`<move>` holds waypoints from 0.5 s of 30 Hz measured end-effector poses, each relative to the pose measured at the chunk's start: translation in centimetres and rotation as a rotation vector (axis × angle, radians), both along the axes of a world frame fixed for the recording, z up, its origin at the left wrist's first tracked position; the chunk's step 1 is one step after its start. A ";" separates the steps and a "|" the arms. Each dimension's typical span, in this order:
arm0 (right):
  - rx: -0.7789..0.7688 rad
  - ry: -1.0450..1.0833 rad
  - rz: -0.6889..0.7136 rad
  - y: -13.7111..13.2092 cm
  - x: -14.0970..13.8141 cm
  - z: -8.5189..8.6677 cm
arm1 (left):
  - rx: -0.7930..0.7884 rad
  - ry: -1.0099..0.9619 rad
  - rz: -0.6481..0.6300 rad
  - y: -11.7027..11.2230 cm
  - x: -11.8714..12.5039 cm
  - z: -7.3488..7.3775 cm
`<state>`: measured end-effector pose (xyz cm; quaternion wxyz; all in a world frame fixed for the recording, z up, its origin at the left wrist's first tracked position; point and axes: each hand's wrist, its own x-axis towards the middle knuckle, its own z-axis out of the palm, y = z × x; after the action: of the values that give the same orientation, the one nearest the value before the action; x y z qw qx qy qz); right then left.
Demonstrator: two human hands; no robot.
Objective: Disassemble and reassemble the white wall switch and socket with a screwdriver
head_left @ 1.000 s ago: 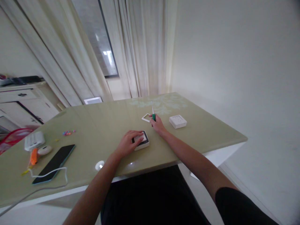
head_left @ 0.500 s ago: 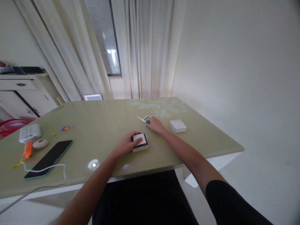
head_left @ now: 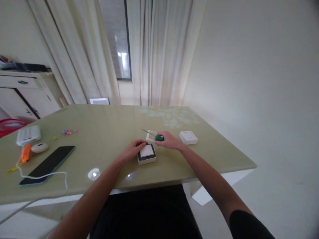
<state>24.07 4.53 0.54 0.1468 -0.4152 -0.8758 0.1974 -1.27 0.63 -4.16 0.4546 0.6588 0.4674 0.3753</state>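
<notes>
My left hand (head_left: 133,151) has its fingers and thumb closed on the far left corner of a square wall switch (head_left: 147,151), white in the middle with a dark surround, seated on a white box base. In my right hand (head_left: 169,140) is a screwdriver (head_left: 159,137) with a green handle, its thin shaft pointing up and left. A thin white square frame (head_left: 148,135) is at the fingers of that same hand, just beyond the switch; its right part is hidden. To the right of my right hand sits a white wall socket (head_left: 188,137) with small holes.
At the left lie a dark phone (head_left: 48,165), a white cable (head_left: 66,181), an orange item (head_left: 26,153), a white rounded object (head_left: 40,147) and a white case (head_left: 28,135). Small colourful beads (head_left: 68,132) are farther back. A clear round object (head_left: 94,174) lies near the front edge.
My right hand has come nearer to the switch with the screwdriver, and the white frame has moved along with it. My left thumb has slid off the switch's face to its far edge.
</notes>
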 end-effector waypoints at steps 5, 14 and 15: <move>-0.032 0.075 0.225 -2.5 -1.2 0.9 | 0.085 -0.085 0.078 -1.2 -0.6 0.1; -0.067 0.226 0.338 -4.5 -2.1 1.0 | 0.181 -0.006 0.090 -4.3 -2.6 0.4; -0.072 0.241 0.339 -4.7 -2.0 1.0 | 0.188 0.012 0.076 -4.7 -2.6 0.5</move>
<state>22.08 -0.14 1.55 0.2003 -0.2404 -0.9017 0.2984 -3.89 -4.06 -3.68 0.3732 0.6826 0.4578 0.4304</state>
